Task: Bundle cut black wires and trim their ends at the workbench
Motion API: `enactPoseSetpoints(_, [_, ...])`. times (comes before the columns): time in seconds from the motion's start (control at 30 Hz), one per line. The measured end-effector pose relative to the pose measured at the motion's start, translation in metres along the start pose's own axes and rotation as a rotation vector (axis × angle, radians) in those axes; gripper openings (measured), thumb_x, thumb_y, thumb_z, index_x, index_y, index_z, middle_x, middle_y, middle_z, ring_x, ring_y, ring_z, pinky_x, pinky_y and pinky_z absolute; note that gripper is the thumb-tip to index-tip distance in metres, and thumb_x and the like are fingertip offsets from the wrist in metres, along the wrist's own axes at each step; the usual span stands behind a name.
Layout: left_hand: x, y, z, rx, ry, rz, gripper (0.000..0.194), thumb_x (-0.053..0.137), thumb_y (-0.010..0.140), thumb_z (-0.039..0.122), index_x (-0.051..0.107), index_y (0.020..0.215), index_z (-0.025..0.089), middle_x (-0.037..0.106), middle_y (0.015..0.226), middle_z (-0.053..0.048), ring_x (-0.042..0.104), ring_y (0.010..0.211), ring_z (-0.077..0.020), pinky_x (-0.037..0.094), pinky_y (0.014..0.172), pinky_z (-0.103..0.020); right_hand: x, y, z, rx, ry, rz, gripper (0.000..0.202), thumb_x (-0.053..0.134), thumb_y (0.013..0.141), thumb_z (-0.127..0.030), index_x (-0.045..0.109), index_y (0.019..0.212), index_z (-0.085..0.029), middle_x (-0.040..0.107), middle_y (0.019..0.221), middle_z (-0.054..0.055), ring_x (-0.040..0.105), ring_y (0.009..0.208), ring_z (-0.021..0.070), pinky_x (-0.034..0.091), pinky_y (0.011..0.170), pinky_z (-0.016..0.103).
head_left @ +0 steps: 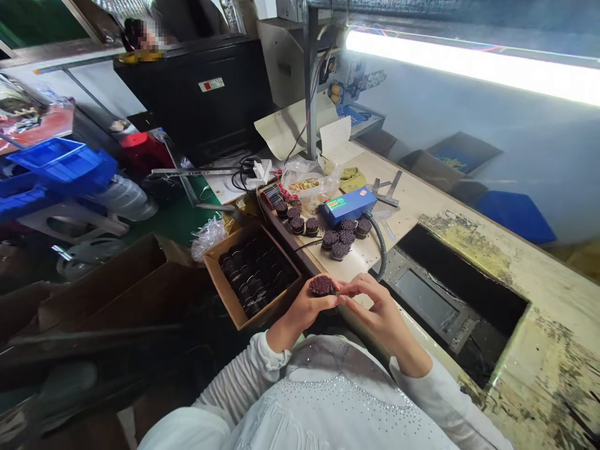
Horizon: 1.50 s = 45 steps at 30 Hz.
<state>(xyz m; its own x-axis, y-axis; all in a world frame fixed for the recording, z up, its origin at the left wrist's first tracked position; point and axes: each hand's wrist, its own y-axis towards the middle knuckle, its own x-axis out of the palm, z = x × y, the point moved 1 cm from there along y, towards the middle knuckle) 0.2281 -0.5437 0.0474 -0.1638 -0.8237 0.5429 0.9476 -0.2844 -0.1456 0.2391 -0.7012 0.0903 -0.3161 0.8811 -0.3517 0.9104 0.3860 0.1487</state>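
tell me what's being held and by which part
A round dark bundle, gripped around its side below the top by the left hand; right fingers meet it

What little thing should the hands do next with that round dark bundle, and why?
I'd guess the left hand should hold the dark bundle steady while the right hand gently works beside it. The left hand wraps around the bundle, and the right fingertips meet the left ones at its side. What they pinch is too small to tell.

Two hands point(307, 307), one held bundle point(322, 286), seemingly nine on the table point(412, 187)
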Motion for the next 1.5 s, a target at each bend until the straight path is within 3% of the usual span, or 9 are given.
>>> enactPoseSetpoints(0.17, [-0.001,0.0,0.001,-0.05,0.063,0.009,0.022,0.075,0.064,0.023,0.06,0.078,0.016,0.053,0.072,0.002,0.047,0.069,-0.0123,0.036,0.065,-0.025,0.003,0.004,0.0,0.022,-0.013,0.001,0.017,0.063,0.085,-0.037,0.07,0.083,-0.022,0.061,0.075,0.004,0.056,0.072,0.0182,0.044,0.066,0.032])
enactPoseSetpoints(0.43, [-0.008,0.001,-0.006,-0.037,0.132,0.068,0.028,0.078,0.063,0.027,0.057,0.078,0.016,0.048,0.072,0.002,0.042,0.066,-0.0101,0.034,0.062,-0.022,0.007,0.007,0.002,0.036,-0.068,0.026,0.016,0.063,0.084,-0.036,0.07,0.083,-0.021,0.061,0.076,0.004,0.056,0.072,0.0174,0.045,0.067,0.032])
enactPoseSetpoints(0.8, [-0.004,0.003,-0.002,-0.02,0.211,0.069,0.032,0.082,0.06,0.031,0.057,0.074,0.015,0.047,0.07,0.003,0.041,0.066,-0.0099,0.034,0.063,-0.023,0.006,0.008,0.005,0.052,0.015,-0.003,0.019,0.064,0.083,-0.038,0.064,0.075,-0.021,0.061,0.075,0.002,0.056,0.071,0.0159,0.045,0.066,0.03])
enactPoseSetpoints(1.03, [-0.002,0.002,-0.002,-0.081,0.238,0.087,0.04,0.084,0.057,0.037,0.055,0.073,0.014,0.047,0.069,0.003,0.041,0.066,-0.0095,0.032,0.063,-0.023,-0.001,0.01,0.004,-0.097,-0.073,-0.078,0.011,0.062,0.083,-0.026,0.059,0.074,-0.02,0.058,0.074,0.002,0.054,0.074,0.0166,0.043,0.067,0.03])
enactPoseSetpoints(1.27, [0.0,0.002,-0.003,-0.082,0.266,0.047,0.038,0.083,0.059,0.036,0.057,0.076,0.013,0.053,0.07,0.002,0.044,0.067,-0.0105,0.035,0.065,-0.024,-0.005,0.011,0.003,-0.306,-0.353,-0.094,0.008,0.063,0.079,-0.017,0.057,0.075,-0.022,0.057,0.073,0.002,0.051,0.072,0.0168,0.038,0.067,0.032])
enactPoseSetpoints(1.4, [0.003,0.002,-0.004,-0.103,0.237,0.045,0.038,0.084,0.058,0.035,0.056,0.073,0.013,0.05,0.067,0.003,0.042,0.065,-0.0096,0.033,0.063,-0.024,-0.002,0.008,0.004,-0.328,-0.283,-0.024,0.009,0.058,0.083,-0.018,0.058,0.075,-0.022,0.056,0.071,0.002,0.05,0.069,0.0163,0.039,0.065,0.032])
enactPoseSetpoints(1.5, [0.006,0.0,-0.005,-0.117,0.165,0.04,0.037,0.083,0.059,0.035,0.057,0.074,0.013,0.048,0.067,0.003,0.042,0.066,-0.0095,0.033,0.063,-0.023,0.005,0.002,0.008,-0.261,-0.122,0.06,0.009,0.057,0.085,-0.021,0.06,0.077,-0.022,0.056,0.073,0.002,0.051,0.07,0.0165,0.041,0.064,0.031])
